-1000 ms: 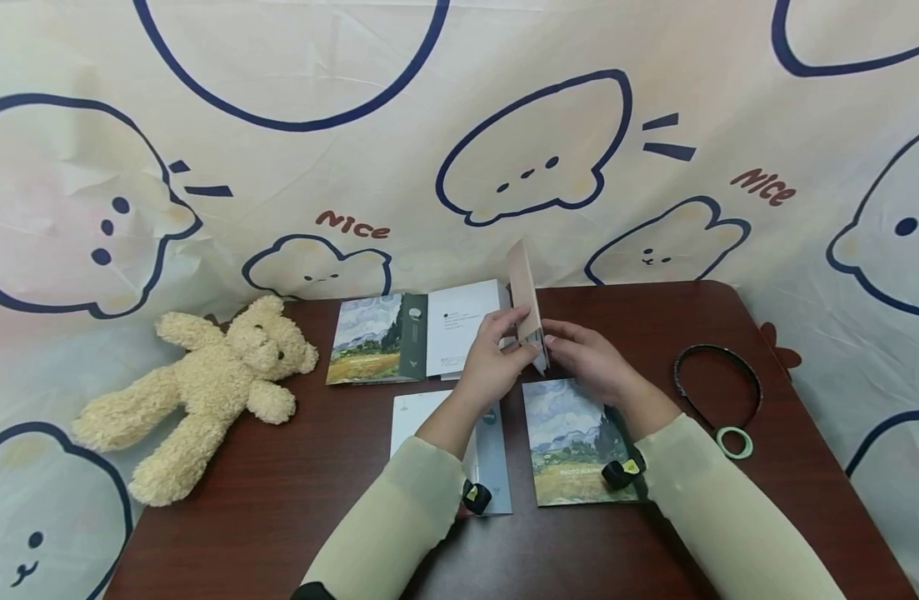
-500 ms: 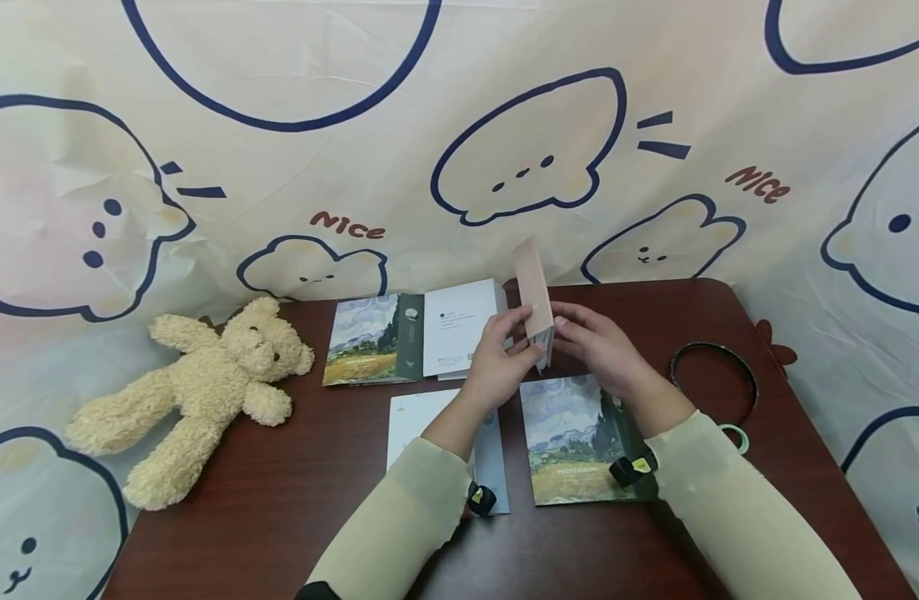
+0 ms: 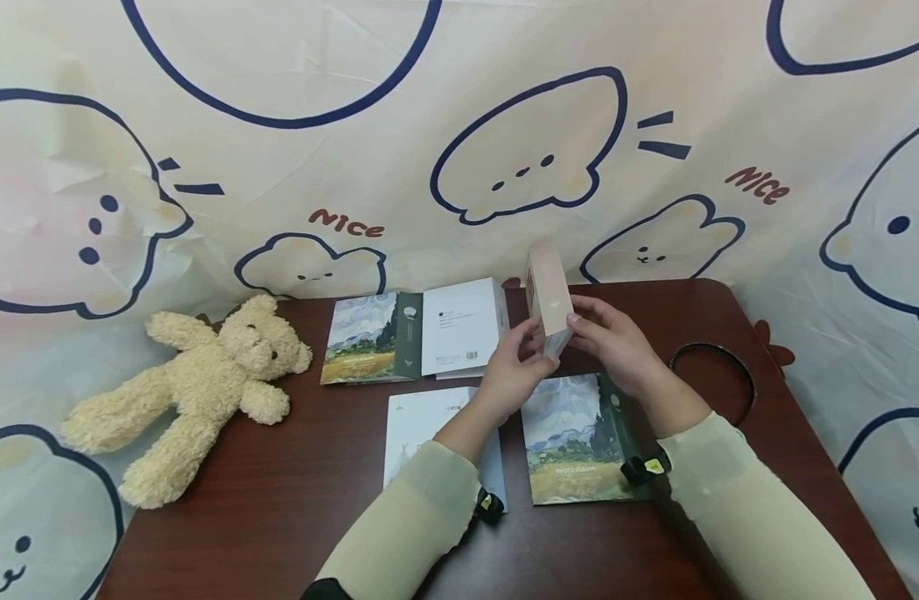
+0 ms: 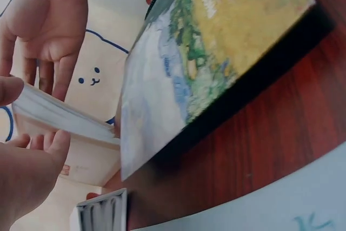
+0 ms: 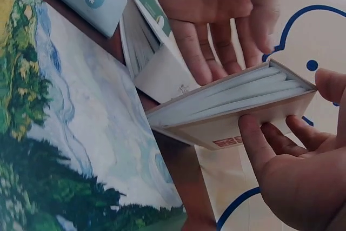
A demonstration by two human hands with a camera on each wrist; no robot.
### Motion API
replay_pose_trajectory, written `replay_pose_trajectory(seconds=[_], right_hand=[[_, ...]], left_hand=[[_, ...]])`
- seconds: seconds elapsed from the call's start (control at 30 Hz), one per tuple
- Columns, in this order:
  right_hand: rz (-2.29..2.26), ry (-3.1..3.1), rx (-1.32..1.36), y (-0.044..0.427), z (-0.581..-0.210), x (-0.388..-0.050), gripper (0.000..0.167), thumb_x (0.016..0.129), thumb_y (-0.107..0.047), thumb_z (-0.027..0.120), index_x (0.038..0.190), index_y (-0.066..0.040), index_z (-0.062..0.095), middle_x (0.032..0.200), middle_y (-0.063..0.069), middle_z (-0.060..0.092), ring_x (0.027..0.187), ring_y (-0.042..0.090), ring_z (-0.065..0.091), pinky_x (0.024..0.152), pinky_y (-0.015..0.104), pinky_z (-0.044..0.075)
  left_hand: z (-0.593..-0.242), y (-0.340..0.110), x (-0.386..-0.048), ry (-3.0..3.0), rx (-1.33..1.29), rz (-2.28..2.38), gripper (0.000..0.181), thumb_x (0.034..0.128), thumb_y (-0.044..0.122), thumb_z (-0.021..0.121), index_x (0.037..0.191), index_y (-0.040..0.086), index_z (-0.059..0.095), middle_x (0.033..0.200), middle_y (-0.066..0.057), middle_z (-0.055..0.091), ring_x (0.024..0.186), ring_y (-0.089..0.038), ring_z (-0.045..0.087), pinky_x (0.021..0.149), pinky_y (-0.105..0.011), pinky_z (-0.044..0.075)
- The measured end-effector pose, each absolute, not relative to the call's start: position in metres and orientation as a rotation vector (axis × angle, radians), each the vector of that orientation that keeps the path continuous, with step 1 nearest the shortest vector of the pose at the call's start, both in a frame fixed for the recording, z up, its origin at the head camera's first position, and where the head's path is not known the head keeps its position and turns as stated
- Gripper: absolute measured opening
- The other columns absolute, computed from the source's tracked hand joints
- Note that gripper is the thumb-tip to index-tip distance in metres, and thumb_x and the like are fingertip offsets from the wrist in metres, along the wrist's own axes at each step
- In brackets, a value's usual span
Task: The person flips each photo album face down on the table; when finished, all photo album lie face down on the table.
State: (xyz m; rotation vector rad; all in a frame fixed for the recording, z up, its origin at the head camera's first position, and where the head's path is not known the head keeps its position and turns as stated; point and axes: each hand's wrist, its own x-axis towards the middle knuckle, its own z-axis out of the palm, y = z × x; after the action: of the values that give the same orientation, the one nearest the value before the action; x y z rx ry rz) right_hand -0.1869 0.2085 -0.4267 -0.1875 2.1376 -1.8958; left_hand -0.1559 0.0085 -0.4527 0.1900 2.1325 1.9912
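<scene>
Both hands hold a thick pale pink album (image 3: 551, 292) upright above the back of the table, with its white page edges facing down toward me. My left hand (image 3: 515, 367) grips its lower left side; the fingers lie against the cover in the left wrist view. On the other side, my right hand (image 3: 612, 342) holds the edge, its thumb (image 5: 331, 86) and fingers (image 5: 257, 144) on the album in the right wrist view. Below the hands lies a photo album (image 3: 571, 442) with a painted landscape cover. A pale blue book (image 3: 422, 425) is partly hidden by my left arm.
At the back left sit another landscape-covered album (image 3: 365, 333) and a white-backed book (image 3: 462, 329) side by side. A teddy bear (image 3: 212, 383) lies at the left. A black loop (image 3: 717, 354) lies at the right. The patterned cloth (image 3: 399, 175) stands behind the table (image 3: 227, 542).
The held album has moved right and turned, so more of its spine and cover shows. Both hands moved right with it. My right sleeve now covers the green ring by the black loop.
</scene>
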Motion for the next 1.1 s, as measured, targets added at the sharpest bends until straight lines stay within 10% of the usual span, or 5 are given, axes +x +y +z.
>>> replay_pose_trajectory(seconds=[1.1], right_hand=[[-1.871,2.234,0.042,0.245,-0.448,-0.187,0.081,0.105,-0.038,0.062,0.165,-0.005,0.018,0.162,0.02,0.038,0.139,0.038,0.049,0.109,0.051,0.045]], left_hand=[[-0.471,0.022,-0.152,2.158,0.133,1.689,0.072,0.0984,0.023,0.069,0.161,0.01,0.036,0.16,-0.011,0.045,0.145,-0.029,0.045,0.116,-0.038,0.041]])
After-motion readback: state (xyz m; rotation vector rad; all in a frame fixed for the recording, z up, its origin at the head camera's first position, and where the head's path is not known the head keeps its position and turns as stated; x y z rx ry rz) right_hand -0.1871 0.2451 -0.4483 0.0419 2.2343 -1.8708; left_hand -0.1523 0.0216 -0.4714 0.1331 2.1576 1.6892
